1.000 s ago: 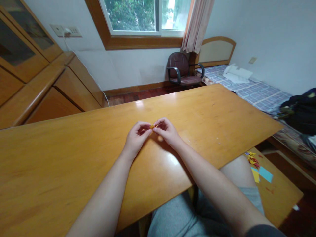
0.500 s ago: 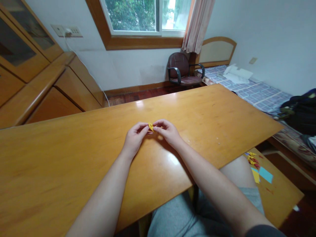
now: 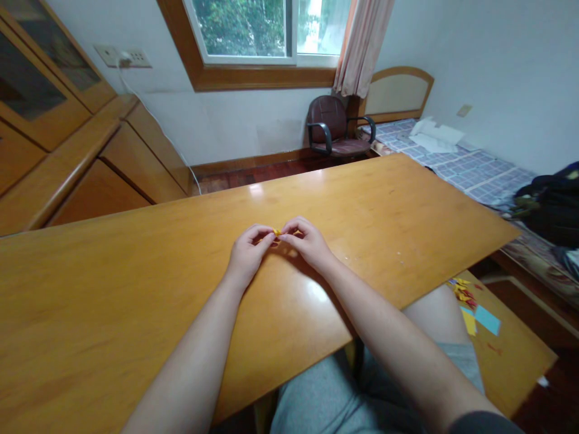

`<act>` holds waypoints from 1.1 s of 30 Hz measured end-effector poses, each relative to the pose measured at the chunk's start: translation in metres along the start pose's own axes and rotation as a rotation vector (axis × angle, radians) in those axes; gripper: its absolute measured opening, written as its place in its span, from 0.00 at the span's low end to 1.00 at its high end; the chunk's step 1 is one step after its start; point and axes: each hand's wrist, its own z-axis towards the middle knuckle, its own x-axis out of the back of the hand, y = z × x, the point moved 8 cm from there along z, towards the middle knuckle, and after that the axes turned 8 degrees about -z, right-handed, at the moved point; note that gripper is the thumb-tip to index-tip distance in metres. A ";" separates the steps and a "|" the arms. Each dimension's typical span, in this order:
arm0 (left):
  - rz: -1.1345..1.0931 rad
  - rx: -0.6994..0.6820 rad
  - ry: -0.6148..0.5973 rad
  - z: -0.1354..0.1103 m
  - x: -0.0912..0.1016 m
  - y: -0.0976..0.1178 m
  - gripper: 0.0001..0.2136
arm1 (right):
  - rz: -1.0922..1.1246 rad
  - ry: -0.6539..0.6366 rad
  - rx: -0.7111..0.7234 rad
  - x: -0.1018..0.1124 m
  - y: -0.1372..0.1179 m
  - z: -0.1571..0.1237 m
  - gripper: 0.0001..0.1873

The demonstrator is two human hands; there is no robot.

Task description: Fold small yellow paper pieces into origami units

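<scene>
The yellow folded piece (image 3: 276, 232) has tipped since the last frame, showing less of itself! Left hand (image 3: 246, 252) and right hand (image 3: 310, 244) both pinch it, thumbs against fingers, neither nearer; it's right between them over the tabletop (image 3: 136, 295), fingers partly covering it, long axis unreadable. Small folded pieces (image 3: 464, 293) and a blue sheet (image 3: 487, 319) lie off right, lower down.

Daylight from window (image 3: 244, 27) — glare on tabletop (image 3: 136, 283) — edges stretched.
</scene>
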 end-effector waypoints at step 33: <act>0.309 -0.386 -0.007 -0.012 -0.005 0.043 0.03 | 0.175 0.016 0.036 0.003 -0.003 0.002 0.08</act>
